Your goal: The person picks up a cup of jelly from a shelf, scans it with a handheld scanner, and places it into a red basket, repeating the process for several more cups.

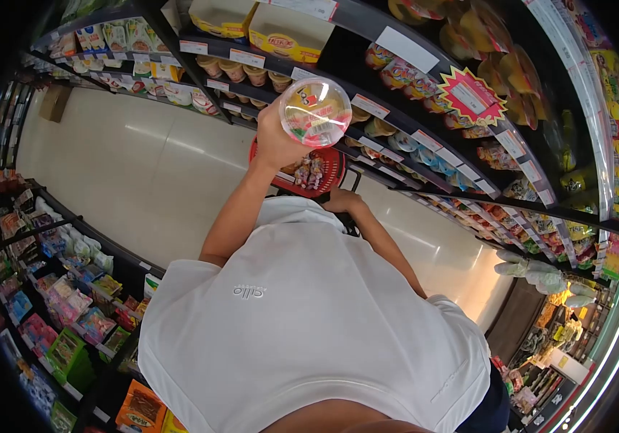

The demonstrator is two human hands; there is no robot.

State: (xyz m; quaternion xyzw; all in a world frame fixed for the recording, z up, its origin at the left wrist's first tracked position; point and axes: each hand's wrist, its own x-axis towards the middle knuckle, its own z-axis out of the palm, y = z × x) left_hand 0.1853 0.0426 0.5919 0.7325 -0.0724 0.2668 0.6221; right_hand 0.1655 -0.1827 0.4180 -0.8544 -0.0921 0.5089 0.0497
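Packets point(309, 173) already in red basket point(336, 167), left hand point(280, 138) grips lidded cup point(315, 112) above it, right hand point(342, 200) beside it (can't tell grip).

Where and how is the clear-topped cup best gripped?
Probably around the side wall of the clear-topped cup, coming from the side, as the left hand does: its broad, round top faces the camera and seems to offer little to wrap the fingers around.
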